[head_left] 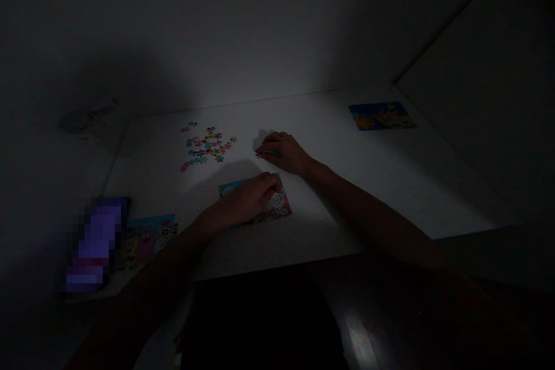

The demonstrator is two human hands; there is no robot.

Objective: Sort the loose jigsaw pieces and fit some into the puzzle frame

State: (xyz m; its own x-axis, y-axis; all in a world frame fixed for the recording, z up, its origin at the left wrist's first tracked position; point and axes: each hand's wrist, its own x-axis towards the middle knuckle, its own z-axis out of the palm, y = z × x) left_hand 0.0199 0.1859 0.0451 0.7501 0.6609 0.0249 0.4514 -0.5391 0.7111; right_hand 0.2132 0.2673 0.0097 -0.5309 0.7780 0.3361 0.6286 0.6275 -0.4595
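Observation:
A partly filled puzzle board lies near the table's front edge, with a pale gap in its right part. My left hand is over this board, fingers curled and bent down; whatever they may pinch is hidden. Beyond the board, my right hand rests on the white table with its fingers closed on a small puzzle piece at their tips. Loose colourful puzzle pieces lie scattered to the left of my right hand.
A colourful picture card lies at the front left of the table, beside a blurred-out phone-like object. Another picture lies at the back right. Walls border the back and right side.

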